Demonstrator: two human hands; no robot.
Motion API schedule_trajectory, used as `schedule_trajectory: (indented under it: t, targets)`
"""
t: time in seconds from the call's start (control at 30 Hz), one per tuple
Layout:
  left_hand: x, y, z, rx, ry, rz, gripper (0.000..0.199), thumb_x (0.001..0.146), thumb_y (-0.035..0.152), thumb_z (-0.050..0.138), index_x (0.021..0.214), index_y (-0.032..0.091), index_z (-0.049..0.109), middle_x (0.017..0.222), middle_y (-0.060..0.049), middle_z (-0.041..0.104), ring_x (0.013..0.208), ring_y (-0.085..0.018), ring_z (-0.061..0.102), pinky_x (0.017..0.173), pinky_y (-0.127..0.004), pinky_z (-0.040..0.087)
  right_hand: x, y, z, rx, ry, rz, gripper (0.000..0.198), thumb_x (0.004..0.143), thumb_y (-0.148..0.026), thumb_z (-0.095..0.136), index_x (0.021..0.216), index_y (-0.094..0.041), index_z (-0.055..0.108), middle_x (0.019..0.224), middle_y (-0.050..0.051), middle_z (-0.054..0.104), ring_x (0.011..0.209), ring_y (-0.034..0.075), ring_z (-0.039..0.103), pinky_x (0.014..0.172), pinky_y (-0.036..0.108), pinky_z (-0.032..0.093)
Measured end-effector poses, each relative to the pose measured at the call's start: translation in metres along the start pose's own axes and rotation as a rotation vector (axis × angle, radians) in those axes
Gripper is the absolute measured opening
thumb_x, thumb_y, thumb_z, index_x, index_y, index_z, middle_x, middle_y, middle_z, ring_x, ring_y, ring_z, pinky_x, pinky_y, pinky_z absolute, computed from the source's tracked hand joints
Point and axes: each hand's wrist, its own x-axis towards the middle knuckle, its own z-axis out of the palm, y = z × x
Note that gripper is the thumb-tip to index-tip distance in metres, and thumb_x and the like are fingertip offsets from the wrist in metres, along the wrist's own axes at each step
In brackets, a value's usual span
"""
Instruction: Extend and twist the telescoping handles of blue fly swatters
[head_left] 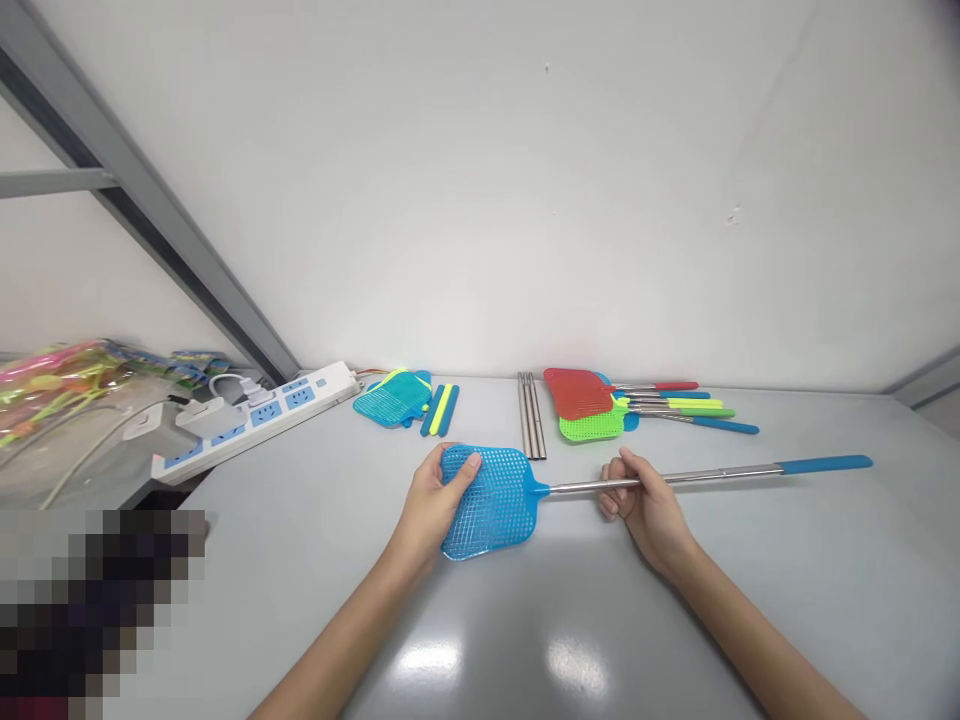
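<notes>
A blue fly swatter (pixel 495 505) with a metal telescopic rod (pixel 705 476) and a blue grip (pixel 825 464) is held level above the grey table. My left hand (pixel 442 495) pinches the left edge of its mesh head, thumb on top. Around the rod, between the head and the grip, the fingers of my right hand (pixel 637 500) are curled. Behind it lie several bare metal rods (pixel 532 415) side by side. To their right is a pile of fly swatters with a red head (pixel 577 393) on top and a green head (pixel 592 428) below.
Blue and yellow grips (pixel 441 410) lie beside loose blue swatter heads (pixel 394 398) near the wall. A white power strip (pixel 262 415) with plugged-in adapters runs along the left side. Clear plastic packaging (pixel 67 400) sits at far left, by a grey metal frame (pixel 150 190).
</notes>
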Motion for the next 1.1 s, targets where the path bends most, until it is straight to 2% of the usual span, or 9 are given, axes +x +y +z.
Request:
schedule_trajectory:
  t: [0.13, 0.27, 0.43, 0.6, 1.1]
  targets:
    - [0.000, -0.003, -0.001, 0.036, 0.044, 0.051, 0.029, 0.062, 0.041, 0.059, 0.074, 0.016, 0.049, 0.066, 0.002, 0.056, 0.060, -0.012, 0.054, 0.060, -0.025, 0.042, 0.000, 0.000, 0.000, -0.027, -0.068, 0.064, 0.043, 0.079, -0.035, 0.038, 0.039, -0.019, 0.033, 0.040, -0.004, 0.026, 0.040, 0.011, 0.036, 0.047, 0.027, 0.028]
    - [-0.001, -0.007, -0.001, 0.111, 0.118, 0.100, 0.029, 0.063, 0.041, 0.058, 0.071, 0.016, 0.049, 0.063, 0.001, 0.054, 0.060, -0.012, 0.053, 0.057, -0.024, 0.042, -0.001, 0.001, -0.004, -0.037, -0.168, 0.118, 0.045, 0.080, -0.034, 0.035, 0.037, -0.019, 0.033, 0.037, -0.003, 0.026, 0.040, 0.013, 0.038, 0.049, 0.028, 0.029]
    - [-0.006, -0.012, 0.006, 0.200, 0.187, 0.157, 0.028, 0.064, 0.041, 0.057, 0.063, 0.016, 0.045, 0.057, 0.003, 0.049, 0.053, -0.011, 0.048, 0.053, -0.023, 0.040, 0.000, 0.002, -0.009, -0.017, -0.158, 0.155, 0.046, 0.080, -0.034, 0.034, 0.037, -0.019, 0.031, 0.034, -0.005, 0.020, 0.035, 0.012, 0.036, 0.046, 0.027, 0.025]
    - [-0.008, -0.015, 0.009, 0.253, 0.273, 0.152, 0.029, 0.063, 0.042, 0.057, 0.060, 0.017, 0.041, 0.053, 0.004, 0.045, 0.051, -0.011, 0.045, 0.051, -0.022, 0.038, 0.001, 0.004, -0.011, -0.039, -0.157, 0.162, 0.045, 0.080, -0.034, 0.033, 0.038, -0.019, 0.031, 0.033, -0.005, 0.021, 0.033, 0.012, 0.036, 0.045, 0.026, 0.024]
    - [-0.008, -0.018, 0.007, 0.216, 0.270, 0.143, 0.029, 0.062, 0.042, 0.058, 0.060, 0.017, 0.043, 0.052, 0.004, 0.045, 0.049, -0.010, 0.044, 0.050, -0.022, 0.038, 0.001, 0.006, -0.007, -0.031, -0.182, 0.157, 0.044, 0.080, -0.033, 0.030, 0.038, -0.020, 0.028, 0.032, -0.006, 0.019, 0.028, 0.011, 0.035, 0.041, 0.026, 0.024]
